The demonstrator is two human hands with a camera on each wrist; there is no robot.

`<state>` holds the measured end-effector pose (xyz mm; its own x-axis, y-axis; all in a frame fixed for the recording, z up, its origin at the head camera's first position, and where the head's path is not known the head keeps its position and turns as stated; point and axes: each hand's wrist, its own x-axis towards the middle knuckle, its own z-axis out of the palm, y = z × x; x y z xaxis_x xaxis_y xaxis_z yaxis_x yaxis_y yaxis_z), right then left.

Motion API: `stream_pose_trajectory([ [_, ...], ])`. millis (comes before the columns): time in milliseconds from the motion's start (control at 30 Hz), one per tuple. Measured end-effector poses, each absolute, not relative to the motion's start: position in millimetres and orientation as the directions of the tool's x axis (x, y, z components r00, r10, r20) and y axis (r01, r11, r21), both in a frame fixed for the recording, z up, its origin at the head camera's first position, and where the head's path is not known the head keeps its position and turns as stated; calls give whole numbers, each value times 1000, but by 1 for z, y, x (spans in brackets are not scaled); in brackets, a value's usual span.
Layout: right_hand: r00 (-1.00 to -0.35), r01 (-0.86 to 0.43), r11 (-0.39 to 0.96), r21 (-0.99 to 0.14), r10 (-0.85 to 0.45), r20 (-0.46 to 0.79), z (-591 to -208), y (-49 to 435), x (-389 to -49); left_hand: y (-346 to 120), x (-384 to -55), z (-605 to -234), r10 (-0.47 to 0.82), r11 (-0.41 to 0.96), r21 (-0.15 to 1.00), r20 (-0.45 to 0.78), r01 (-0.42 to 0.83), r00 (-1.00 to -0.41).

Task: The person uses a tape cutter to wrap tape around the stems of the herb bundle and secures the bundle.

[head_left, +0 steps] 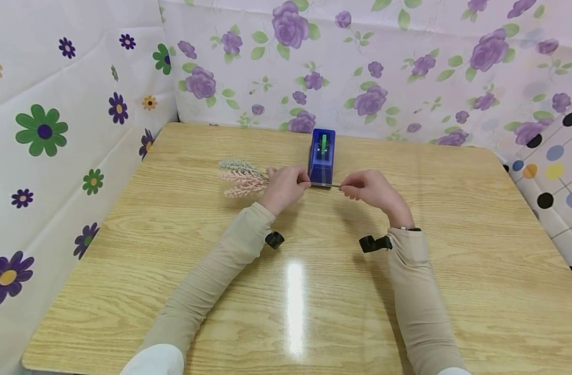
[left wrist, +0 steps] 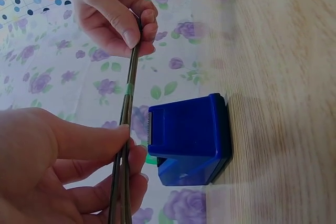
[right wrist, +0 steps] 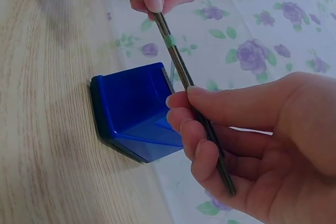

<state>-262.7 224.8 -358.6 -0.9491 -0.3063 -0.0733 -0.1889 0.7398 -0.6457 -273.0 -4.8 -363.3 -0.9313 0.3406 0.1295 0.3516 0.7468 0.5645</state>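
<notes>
A small bunch of artificial flowers [head_left: 243, 182], with pink and pale green heads, points left in the head view. Its thin dark stems [left wrist: 132, 69] run level between both hands. My left hand [head_left: 286, 188] pinches the stems close to the flower heads, between thumb and fingers. Toward the stem ends, my right hand [head_left: 372, 190] grips them with thumb and curled fingers. A band of green tape [right wrist: 169, 40] is wrapped around the stems between the hands. Just behind the stems stands a blue tape dispenser [head_left: 322, 161] with a green roll inside and a toothed cutting edge [left wrist: 150, 128].
The wood-grain table [head_left: 197, 281] extends around the hands. A floral sheet [head_left: 267, 67] hangs along its back edge, with patterned sheets at the left [head_left: 56, 172] and right [head_left: 562, 182]. Black wrist cameras [head_left: 275, 240] jut inward from both sleeves.
</notes>
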Motion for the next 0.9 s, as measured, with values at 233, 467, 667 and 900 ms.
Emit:
stream_pose_trajectory([
  [233, -961, -190, 752, -631, -275, -39, -357, 224, -261, -5, -273, -364, 342, 740, 575, 126, 349, -931],
  [467, -965, -173, 752, -636, -258, -43, -356, 224, -261, -3, -274, -366, 346, 758, 535, 155, 373, -926],
  [667, -964, -157, 744, -650, -258, -62, -358, 226, -263, -1, -276, -365, 324, 770, 532, 149, 352, -934],
  [900, -960, -142, 751, -645, -263, -95, -359, 225, -262, 0, -276, -366, 315, 777, 532, 135, 337, -939],
])
